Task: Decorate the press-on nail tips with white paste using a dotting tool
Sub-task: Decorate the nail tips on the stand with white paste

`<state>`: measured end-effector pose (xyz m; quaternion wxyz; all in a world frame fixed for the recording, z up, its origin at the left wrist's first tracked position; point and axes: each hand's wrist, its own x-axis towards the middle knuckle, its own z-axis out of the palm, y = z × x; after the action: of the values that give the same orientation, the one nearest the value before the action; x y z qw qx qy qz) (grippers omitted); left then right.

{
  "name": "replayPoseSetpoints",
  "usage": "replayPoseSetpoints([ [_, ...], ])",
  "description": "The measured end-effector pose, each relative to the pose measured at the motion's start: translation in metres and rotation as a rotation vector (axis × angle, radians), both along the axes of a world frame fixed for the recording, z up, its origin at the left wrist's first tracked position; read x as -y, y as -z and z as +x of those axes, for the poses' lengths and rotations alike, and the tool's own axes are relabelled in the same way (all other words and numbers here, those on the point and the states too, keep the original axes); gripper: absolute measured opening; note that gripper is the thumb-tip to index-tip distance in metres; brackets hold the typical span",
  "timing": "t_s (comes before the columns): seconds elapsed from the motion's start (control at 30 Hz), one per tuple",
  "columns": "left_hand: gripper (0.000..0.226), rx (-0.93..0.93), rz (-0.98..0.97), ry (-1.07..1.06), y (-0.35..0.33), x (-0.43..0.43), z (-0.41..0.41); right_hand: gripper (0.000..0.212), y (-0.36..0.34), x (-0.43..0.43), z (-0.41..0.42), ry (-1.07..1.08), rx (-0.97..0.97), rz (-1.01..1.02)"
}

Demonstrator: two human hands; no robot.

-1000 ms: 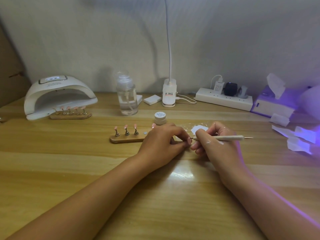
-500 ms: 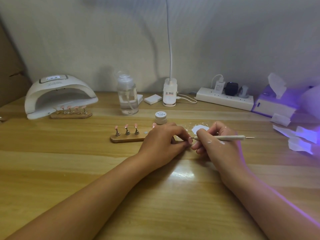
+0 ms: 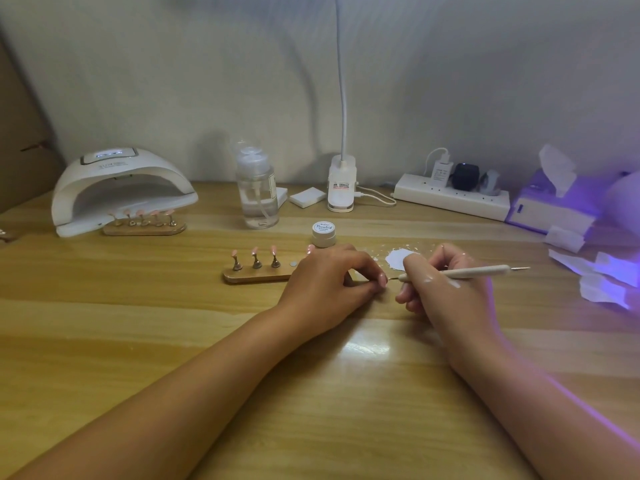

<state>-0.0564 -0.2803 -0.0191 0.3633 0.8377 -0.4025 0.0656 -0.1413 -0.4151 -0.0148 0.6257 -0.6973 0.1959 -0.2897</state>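
Press-on nail tips (image 3: 255,251) stand mid-counter (image 3: 138,341) on a wooden holder (image 3: 256,276), within easy reach. Our left hand (image 3: 325,282) rests low, pinching what we take for a single tip (image 3: 382,280) to steady it. Our right hand (image 3: 440,285) grips the dotting tool (image 3: 478,271) like a pen, its point aimed at that tip, with the white paste (image 3: 398,258) just behind.

One dotting tool (image 3: 460,271), one paste jar (image 3: 323,233). Two wooden stands there: near stand (image 3: 256,276) shows three pink nail tips (image 3: 254,251) upright, far stand (image 3: 143,230) five tips. One curing lamp (image 3: 121,188), one pump bottle (image 3: 258,192).
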Motion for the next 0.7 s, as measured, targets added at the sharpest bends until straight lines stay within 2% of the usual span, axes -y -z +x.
replayPoseSetpoints([
  [0.2, 0.018, 0.008, 0.0, -0.006, 0.0004, -0.0001, 0.0008, 0.019, 0.0024, 0.0005, 0.0002, -0.058, -0.039, -0.084],
  [0.7, 0.016, -0.013, -0.01, -0.002, -0.0006, -0.0004, -0.0006, 0.02, 0.0027, 0.0002, 0.0009, -0.086, -0.041, -0.072],
])
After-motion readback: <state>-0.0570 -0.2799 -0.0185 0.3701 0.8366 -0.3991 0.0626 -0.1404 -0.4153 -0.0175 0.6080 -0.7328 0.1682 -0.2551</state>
